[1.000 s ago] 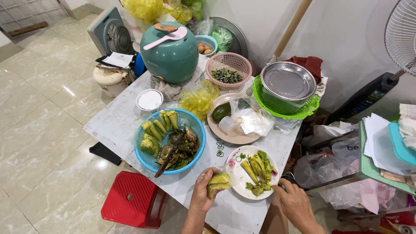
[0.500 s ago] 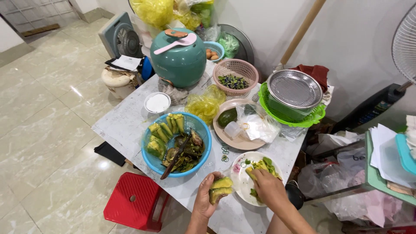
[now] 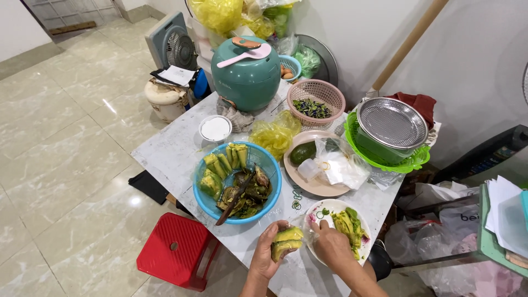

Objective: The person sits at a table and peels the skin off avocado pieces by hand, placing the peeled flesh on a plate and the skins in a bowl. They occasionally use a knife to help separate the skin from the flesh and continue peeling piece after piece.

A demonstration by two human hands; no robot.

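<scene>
My left hand [image 3: 268,256] holds a yellow-green avocado piece [image 3: 286,242] over the table's near edge. My right hand [image 3: 331,246] reaches in from the right and touches the same piece, resting over the edge of a white flowered plate [image 3: 322,209] that carries several avocado slices [image 3: 347,224]. To the left stands a blue bowl [image 3: 269,163] with avocado wedges, dark peels and a knife [image 3: 234,200] leaning in it.
A pink plate [image 3: 311,186] holds a whole avocado [image 3: 303,152] and plastic wrap. Behind stand a teal rice cooker [image 3: 246,77], a pink basket [image 3: 317,99], a steel sieve in a green basket [image 3: 391,126] and a small white bowl [image 3: 215,128]. A red stool [image 3: 176,253] sits below.
My right hand has come from the table's right edge over the white plate to the avocado piece in my left hand. The view has moved closer.
</scene>
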